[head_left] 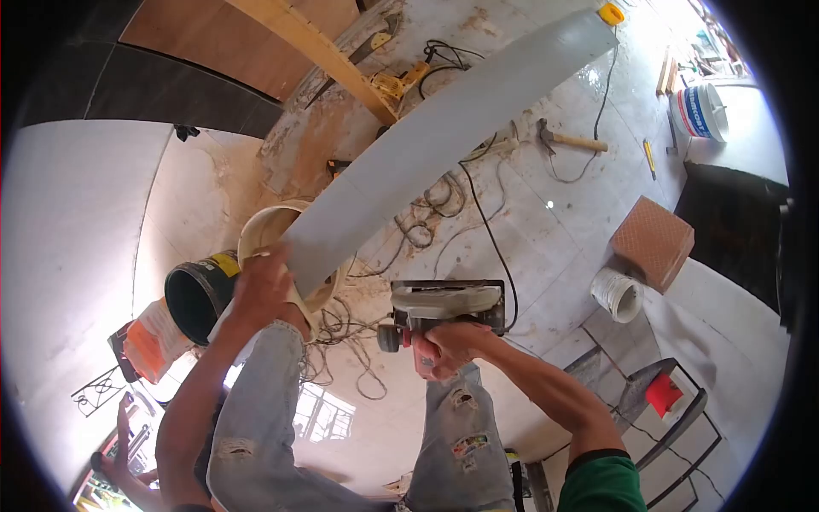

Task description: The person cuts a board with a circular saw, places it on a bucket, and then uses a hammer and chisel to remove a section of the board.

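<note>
A long grey-white board point(444, 141) slants from the bucket near my left knee toward the far right. My left hand point(263, 290) is closed at its near end, beside a narrow pale strip point(300, 314); the exact grip is partly hidden. Under that end stands a cream bucket point(264, 224). My right hand point(448, 348) is wrapped round the handle of a circular saw point(448, 300), held in front of my right knee and apart from the board. The saw's black cord point(490, 226) runs up behind it. A yellow tape measure point(612, 14) sits at the board's far end.
Loose cords point(341, 337) coil over the tiled floor. A hammer point(576, 141), handsaw point(375, 41), yellow power tool point(397, 83) and cutter knife point(650, 160) lie beyond. Several buckets, a brown box point(653, 243) and a metal-framed chair point(674, 410) stand around. Another person's hand point(128, 461) shows lower left.
</note>
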